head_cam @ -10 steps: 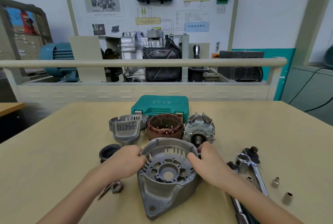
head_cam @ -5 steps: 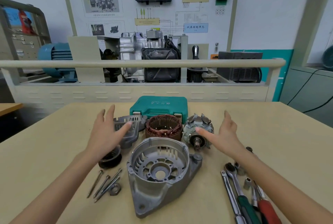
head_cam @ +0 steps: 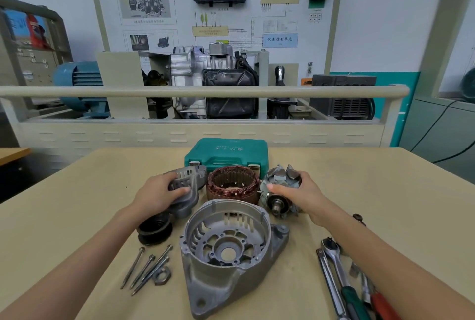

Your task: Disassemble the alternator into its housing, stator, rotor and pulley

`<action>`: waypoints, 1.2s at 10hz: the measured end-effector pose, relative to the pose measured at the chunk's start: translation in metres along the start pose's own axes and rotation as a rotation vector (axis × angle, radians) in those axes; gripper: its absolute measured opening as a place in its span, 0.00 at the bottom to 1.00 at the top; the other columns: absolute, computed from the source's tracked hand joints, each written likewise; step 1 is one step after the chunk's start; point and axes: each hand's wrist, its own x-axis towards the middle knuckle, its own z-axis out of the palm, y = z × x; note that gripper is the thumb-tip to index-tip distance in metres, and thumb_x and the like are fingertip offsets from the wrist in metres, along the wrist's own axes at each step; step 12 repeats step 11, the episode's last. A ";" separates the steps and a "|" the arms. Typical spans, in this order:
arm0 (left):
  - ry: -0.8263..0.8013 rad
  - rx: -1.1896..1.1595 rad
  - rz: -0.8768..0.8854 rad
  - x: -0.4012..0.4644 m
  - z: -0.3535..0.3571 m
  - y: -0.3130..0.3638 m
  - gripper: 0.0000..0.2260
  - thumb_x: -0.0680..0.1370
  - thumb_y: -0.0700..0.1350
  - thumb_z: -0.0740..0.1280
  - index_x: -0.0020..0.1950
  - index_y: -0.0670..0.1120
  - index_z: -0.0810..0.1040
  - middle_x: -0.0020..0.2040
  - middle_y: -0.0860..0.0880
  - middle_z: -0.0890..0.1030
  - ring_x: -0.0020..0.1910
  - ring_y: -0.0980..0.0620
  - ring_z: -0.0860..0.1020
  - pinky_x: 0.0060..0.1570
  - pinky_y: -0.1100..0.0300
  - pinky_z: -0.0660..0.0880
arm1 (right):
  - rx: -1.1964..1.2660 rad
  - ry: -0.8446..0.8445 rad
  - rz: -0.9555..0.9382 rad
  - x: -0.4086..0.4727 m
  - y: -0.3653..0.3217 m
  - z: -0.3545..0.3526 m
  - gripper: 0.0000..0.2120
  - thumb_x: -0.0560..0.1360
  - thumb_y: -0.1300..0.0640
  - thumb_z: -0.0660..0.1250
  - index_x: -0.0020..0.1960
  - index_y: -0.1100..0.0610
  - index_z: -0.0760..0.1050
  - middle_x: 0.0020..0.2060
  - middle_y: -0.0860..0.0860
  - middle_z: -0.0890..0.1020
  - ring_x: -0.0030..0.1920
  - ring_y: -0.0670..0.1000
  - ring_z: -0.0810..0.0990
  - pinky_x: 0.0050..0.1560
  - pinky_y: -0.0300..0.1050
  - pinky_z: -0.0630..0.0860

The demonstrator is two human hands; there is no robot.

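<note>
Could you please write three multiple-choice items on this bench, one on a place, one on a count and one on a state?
1. Where does the stator sit?
A. between the rear housing and the rotor
B. inside the front housing
C. on the green case

2. How many long bolts lie beside the nut?
A. two
B. four
C. six

3. What is the right hand doing?
A. lying flat on the table
B. holding a ratchet
C. gripping the rotor

Answers: 1 A, the copper ring stands between them. 2 B, four shafts show. 3 C, its fingers wrap the rotor, while the left hand grips the rear housing.
</note>
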 end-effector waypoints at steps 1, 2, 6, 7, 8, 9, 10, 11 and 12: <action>0.001 -0.003 -0.015 -0.003 0.002 0.001 0.10 0.78 0.52 0.68 0.47 0.45 0.74 0.44 0.45 0.79 0.42 0.46 0.74 0.42 0.54 0.69 | -0.012 0.010 0.016 -0.003 0.001 -0.005 0.33 0.65 0.49 0.78 0.64 0.53 0.67 0.52 0.49 0.73 0.53 0.52 0.73 0.54 0.49 0.75; -0.018 0.013 -0.038 -0.006 0.003 0.005 0.10 0.78 0.52 0.67 0.47 0.47 0.73 0.44 0.46 0.78 0.43 0.47 0.74 0.39 0.56 0.67 | -0.021 0.011 0.030 -0.005 0.004 -0.009 0.29 0.65 0.48 0.77 0.59 0.51 0.67 0.51 0.49 0.73 0.54 0.52 0.74 0.58 0.53 0.75; -0.066 0.027 -0.066 -0.016 0.000 0.020 0.12 0.78 0.52 0.67 0.43 0.44 0.72 0.40 0.45 0.77 0.40 0.46 0.72 0.39 0.56 0.65 | -0.035 -0.040 -0.037 -0.023 0.002 -0.003 0.29 0.69 0.50 0.75 0.64 0.53 0.65 0.54 0.48 0.73 0.55 0.50 0.72 0.55 0.45 0.70; -0.058 0.006 -0.062 -0.021 -0.003 0.020 0.12 0.79 0.52 0.66 0.41 0.45 0.71 0.39 0.45 0.76 0.40 0.47 0.73 0.37 0.56 0.64 | -0.021 -0.089 -0.041 -0.025 -0.001 -0.001 0.36 0.71 0.51 0.73 0.72 0.52 0.59 0.64 0.51 0.72 0.61 0.52 0.72 0.60 0.45 0.69; -0.043 0.011 -0.065 -0.024 -0.008 0.018 0.12 0.78 0.54 0.66 0.44 0.45 0.74 0.44 0.44 0.79 0.44 0.46 0.76 0.42 0.55 0.71 | -0.039 -0.106 -0.031 -0.026 -0.003 -0.002 0.40 0.73 0.51 0.70 0.76 0.51 0.51 0.71 0.52 0.65 0.68 0.54 0.67 0.64 0.47 0.66; 0.088 -0.068 -0.033 -0.031 -0.013 0.015 0.11 0.78 0.51 0.67 0.54 0.45 0.78 0.53 0.43 0.80 0.55 0.43 0.76 0.55 0.48 0.73 | -0.040 -0.106 -0.039 -0.029 -0.001 -0.006 0.39 0.75 0.51 0.68 0.77 0.51 0.48 0.74 0.53 0.60 0.72 0.54 0.62 0.67 0.48 0.63; 0.199 -0.138 0.069 -0.045 -0.017 0.018 0.10 0.78 0.45 0.67 0.57 0.43 0.79 0.55 0.43 0.80 0.57 0.44 0.75 0.58 0.48 0.71 | -0.083 -0.113 -0.053 -0.038 -0.001 -0.009 0.38 0.75 0.50 0.67 0.77 0.50 0.48 0.74 0.54 0.58 0.72 0.55 0.60 0.68 0.49 0.62; 0.178 -0.199 0.207 -0.060 -0.012 0.027 0.08 0.78 0.43 0.67 0.56 0.47 0.80 0.52 0.50 0.80 0.56 0.49 0.76 0.58 0.51 0.70 | -0.233 -0.033 -0.088 -0.046 0.004 -0.003 0.38 0.75 0.49 0.65 0.77 0.51 0.47 0.74 0.57 0.56 0.72 0.57 0.60 0.69 0.50 0.60; 0.178 -0.199 0.207 -0.060 -0.012 0.027 0.08 0.78 0.43 0.67 0.56 0.47 0.80 0.52 0.50 0.80 0.56 0.49 0.76 0.58 0.51 0.70 | -0.233 -0.033 -0.088 -0.046 0.004 -0.003 0.38 0.75 0.49 0.65 0.77 0.51 0.47 0.74 0.57 0.56 0.72 0.57 0.60 0.69 0.50 0.60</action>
